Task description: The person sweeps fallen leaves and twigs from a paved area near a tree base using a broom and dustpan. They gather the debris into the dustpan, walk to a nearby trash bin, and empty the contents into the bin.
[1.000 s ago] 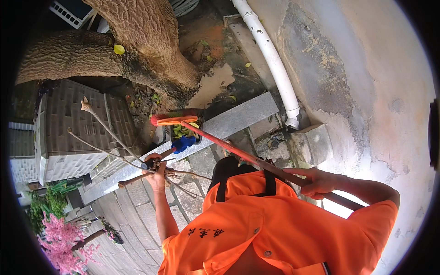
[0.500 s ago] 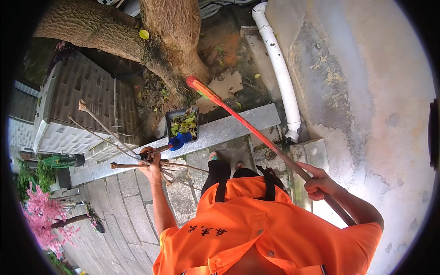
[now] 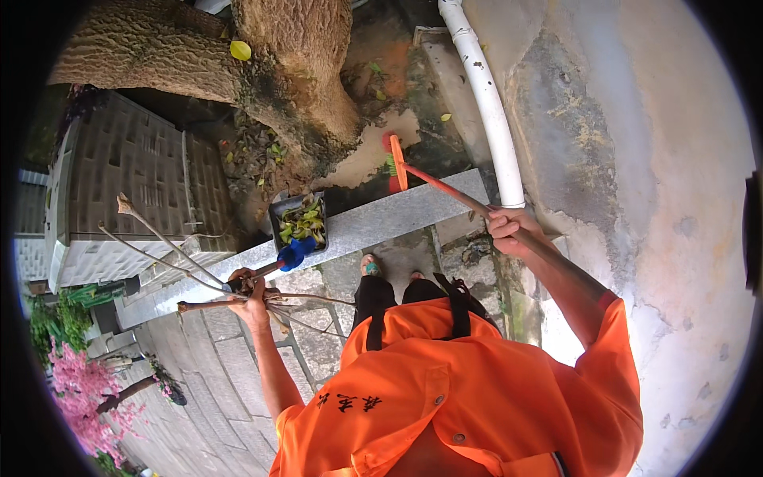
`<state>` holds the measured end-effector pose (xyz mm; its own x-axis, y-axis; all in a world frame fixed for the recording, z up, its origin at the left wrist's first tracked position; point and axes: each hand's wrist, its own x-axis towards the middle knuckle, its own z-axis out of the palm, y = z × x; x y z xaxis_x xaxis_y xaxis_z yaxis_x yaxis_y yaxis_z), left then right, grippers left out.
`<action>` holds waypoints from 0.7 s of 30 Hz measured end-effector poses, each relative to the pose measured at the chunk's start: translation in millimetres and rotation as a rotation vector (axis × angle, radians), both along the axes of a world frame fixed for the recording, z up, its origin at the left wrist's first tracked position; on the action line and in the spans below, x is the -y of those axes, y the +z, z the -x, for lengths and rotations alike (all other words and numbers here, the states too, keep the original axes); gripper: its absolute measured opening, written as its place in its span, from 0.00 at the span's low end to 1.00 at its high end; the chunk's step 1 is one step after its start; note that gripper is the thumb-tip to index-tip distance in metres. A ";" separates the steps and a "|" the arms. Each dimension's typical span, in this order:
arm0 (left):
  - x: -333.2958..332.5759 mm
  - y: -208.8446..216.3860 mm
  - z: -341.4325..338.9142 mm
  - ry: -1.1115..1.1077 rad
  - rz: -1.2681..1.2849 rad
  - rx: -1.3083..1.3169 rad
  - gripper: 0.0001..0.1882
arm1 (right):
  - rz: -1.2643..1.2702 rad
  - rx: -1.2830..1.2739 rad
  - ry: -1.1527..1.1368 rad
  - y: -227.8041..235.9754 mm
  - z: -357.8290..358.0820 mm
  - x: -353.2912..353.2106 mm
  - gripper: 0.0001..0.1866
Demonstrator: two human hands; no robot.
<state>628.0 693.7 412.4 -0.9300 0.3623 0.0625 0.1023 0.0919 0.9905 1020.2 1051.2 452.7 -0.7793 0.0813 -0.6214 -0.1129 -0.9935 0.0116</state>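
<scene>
My left hand (image 3: pixel 253 306) is closed around a dustpan's handle together with several bare branches (image 3: pixel 163 238), which fan out to both sides. The black dustpan (image 3: pixel 276 230) has a blue fitting (image 3: pixel 296 253) where its handle joins. Green and yellow leaves (image 3: pixel 302 219) fill part of the pan, which is over the grey stone curb (image 3: pixel 385 215). My right hand (image 3: pixel 513 229) grips the pole of a broom (image 3: pixel 445 189). Its orange head (image 3: pixel 399 163), with red and green bristles, is at the soil bed just beyond the curb.
A thick tree trunk (image 3: pixel 298 56) forks beyond the curb, with fallen leaves near its base. A white drainpipe (image 3: pixel 491 111) runs along the peeling wall (image 3: pixel 612 175) at right. At left stands a brick-patterned box (image 3: pixel 119 175). Stone paving (image 3: pixel 199 374) is underfoot; pink blossoms (image 3: pixel 83 381) show at lower left.
The broom head has moved right and nearer, down toward the curb, and turned. My right hand has moved forward and left with the pole. Dustpan and branches shifted slightly left and nearer.
</scene>
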 end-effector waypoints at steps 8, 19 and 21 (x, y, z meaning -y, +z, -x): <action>4.1 -1.0 26.0 -0.029 0.026 0.068 0.14 | -0.445 0.468 0.270 52.9 4.0 -34.9 0.13; 5.6 14.6 41.4 -0.380 0.278 -0.022 0.16 | 0.005 0.146 0.040 55.1 -9.7 -22.4 0.05; -2.2 23.3 40.3 -0.434 0.243 -0.063 0.17 | 0.095 0.142 0.001 34.3 -7.7 -44.4 0.08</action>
